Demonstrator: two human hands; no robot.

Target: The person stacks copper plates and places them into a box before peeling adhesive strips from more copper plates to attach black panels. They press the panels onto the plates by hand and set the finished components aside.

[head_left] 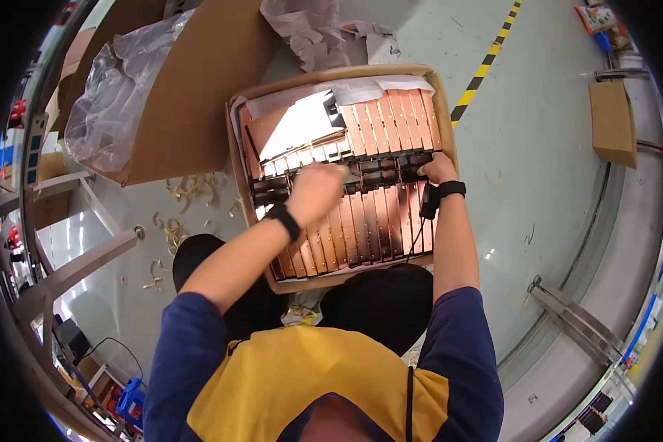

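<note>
A cardboard box (331, 284) in front of my knees holds two rows of thin copper-coloured plates (372, 228) with black parts (376, 177) along the middle. My left hand (320, 193) is curled closed above the middle strip, slightly smeared; what its fingers hold, if anything, is hidden. At the right end of that strip my right hand (440, 169) has its fingers closed on a black part (415, 171), thumb pointing inward. Each wrist wears a black band, and a dark cord hangs from the right one over the plates. White wrapping (361, 90) lines the far wall.
A large open carton (191, 96) with clear plastic bags (118, 103) stands at the left. Curled pale packing pieces (173, 232) and crumpled wrapping (309, 29) lie on the floor. Metal frame legs (88, 272) are at the left; yellow-black tape (482, 70) runs along the far floor.
</note>
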